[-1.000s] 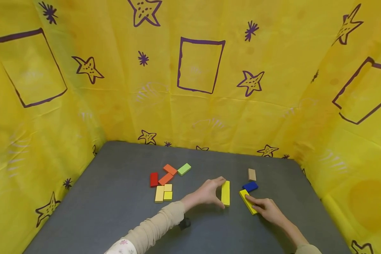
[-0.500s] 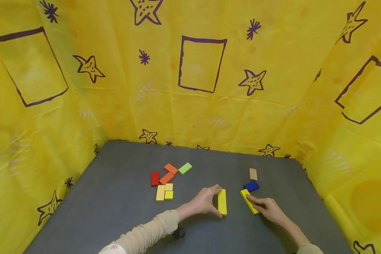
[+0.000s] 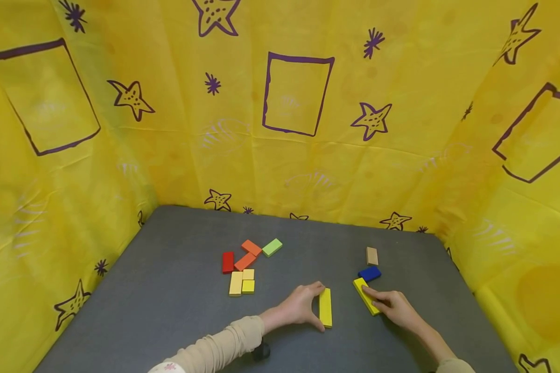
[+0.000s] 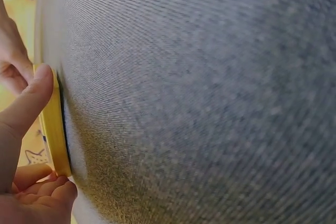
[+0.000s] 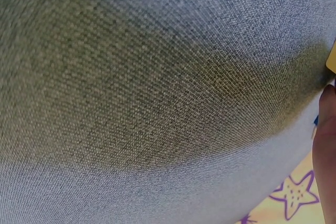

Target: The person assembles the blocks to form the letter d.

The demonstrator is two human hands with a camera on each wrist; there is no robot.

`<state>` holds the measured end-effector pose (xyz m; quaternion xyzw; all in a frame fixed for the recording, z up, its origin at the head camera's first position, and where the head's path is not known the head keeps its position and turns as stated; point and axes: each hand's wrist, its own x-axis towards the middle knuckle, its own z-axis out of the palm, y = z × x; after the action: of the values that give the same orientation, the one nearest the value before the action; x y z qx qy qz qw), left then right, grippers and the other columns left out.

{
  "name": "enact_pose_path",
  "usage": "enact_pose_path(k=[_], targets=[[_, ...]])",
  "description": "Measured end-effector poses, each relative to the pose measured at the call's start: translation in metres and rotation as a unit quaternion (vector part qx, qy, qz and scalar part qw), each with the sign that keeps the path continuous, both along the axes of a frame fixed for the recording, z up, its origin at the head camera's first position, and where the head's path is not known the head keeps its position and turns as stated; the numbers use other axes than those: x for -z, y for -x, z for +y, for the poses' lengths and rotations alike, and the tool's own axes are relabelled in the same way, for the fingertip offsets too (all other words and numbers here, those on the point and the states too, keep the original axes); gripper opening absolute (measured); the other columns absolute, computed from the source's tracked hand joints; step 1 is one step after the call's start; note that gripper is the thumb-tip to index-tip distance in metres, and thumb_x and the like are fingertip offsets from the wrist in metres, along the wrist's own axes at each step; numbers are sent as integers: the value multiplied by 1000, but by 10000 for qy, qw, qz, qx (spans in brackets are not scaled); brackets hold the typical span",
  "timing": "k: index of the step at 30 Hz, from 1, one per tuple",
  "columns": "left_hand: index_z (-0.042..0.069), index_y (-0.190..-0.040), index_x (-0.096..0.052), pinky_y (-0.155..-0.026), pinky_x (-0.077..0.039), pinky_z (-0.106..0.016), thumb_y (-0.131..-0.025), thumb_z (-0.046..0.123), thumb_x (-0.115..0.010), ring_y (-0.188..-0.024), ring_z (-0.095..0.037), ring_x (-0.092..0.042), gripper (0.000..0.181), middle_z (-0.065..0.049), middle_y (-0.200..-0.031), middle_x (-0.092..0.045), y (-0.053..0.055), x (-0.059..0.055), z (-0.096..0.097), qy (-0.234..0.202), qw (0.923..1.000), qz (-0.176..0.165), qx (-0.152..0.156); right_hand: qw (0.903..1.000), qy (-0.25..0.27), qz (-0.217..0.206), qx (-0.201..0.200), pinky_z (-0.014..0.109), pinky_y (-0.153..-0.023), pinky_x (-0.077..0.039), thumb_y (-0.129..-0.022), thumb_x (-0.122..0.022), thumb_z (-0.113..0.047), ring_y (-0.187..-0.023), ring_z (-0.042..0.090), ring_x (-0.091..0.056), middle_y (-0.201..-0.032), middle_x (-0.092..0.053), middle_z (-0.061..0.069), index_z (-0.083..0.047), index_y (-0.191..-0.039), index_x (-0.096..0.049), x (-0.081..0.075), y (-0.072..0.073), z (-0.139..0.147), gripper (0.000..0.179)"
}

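My left hand [image 3: 301,306] spans a long yellow block [image 3: 325,308] on the dark table, thumb at the near end and fingertips at the far end. In the left wrist view the same yellow block [image 4: 54,129] shows between thumb and curled fingers. To the right, my right hand [image 3: 396,308] holds a second long yellow block [image 3: 365,296], which lies slanted, its index finger on top and thumb along the side. A blue block [image 3: 369,273] lies right at that block's far end. The right wrist view catches only the thumb [image 5: 326,135] and a block corner [image 5: 332,61].
A beige block [image 3: 372,256] lies behind the blue one. On the left are a red block [image 3: 227,262], two orange blocks [image 3: 246,261], a light green block [image 3: 273,247] and a group of cream and yellow blocks [image 3: 236,284]. Yellow cloth walls [image 3: 214,171] surround the table.
My left hand has slid its yellow block toward me and slightly left, away from the blue and beige blocks. The right hand and its block have stayed in place.
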<state>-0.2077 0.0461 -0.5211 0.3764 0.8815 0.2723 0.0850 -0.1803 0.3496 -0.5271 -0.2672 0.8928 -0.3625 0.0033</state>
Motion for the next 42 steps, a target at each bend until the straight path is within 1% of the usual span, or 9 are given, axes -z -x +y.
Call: enact_pose_path(k=[7, 18, 25, 32, 38, 42], targets=[[4, -135, -50, -98, -46, -31, -60, 41, -88, -118, -17, -55, 92, -5, -134, -53, 0, 1, -1, -18, 9998, -196, 45, 10000, 38, 21, -28, 10, -78, -49, -87, -62, 0, -110, -4, -52, -118, -59, 30, 8, -122, -59, 1, 0, 0, 36], [4, -135, -50, -96, -47, -25, -59, 41, -88, -117, -14, -55, 93, -5, -131, -54, 1, 2, -2, -82, 9998, -46, 191, 10000, -28, -1, 57, 11, -79, -49, -87, -62, -1, -110, -3, -52, -119, -60, 28, 6, -122, -60, 0, 0, -1, 36], [4, -137, -49, -97, -46, -26, -60, 41, -88, -118, -14, -54, 93, -4, -133, -54, 2, 3, -2, -52, 9997, -171, 184, 10000, -13, 59, 34, 11, -78, -49, -87, -63, 0, -109, -3, -53, -118, -60, 28, 6, -122, -60, 0, 0, -1, 36], [4, -136, -49, -94, -47, -23, -60, 42, -88, -113, -11, -56, 93, -4, -129, -55, 2, 3, -2, -82, 9996, -99, 259, 9999, -49, 132, 76, 10, -78, -48, -86, -63, -1, -109, -2, -53, -117, -61, 28, 4, -122, -61, 0, 0, -1, 36], [4, -138, -47, -98, -46, -26, -61, 42, -87, -119, -15, -54, 95, -5, -134, -53, 2, 3, -4, -67, 9995, -196, 254, 9998, 3, 173, 21, 10, -78, -48, -86, -63, 0, -109, -1, -54, -117, -61, 28, 6, -122, -61, 1, 0, -1, 36], [4, -140, -45, -102, -44, -32, -61, 45, -86, -128, -20, -49, 98, -9, -143, -47, 2, 2, -6, -98, 9993, -258, 236, 9999, -7, 120, 27, 10, -78, -48, -86, -63, 0, -109, -1, -54, -117, -61, 28, 5, -122, -61, 1, 0, 0, 36]])
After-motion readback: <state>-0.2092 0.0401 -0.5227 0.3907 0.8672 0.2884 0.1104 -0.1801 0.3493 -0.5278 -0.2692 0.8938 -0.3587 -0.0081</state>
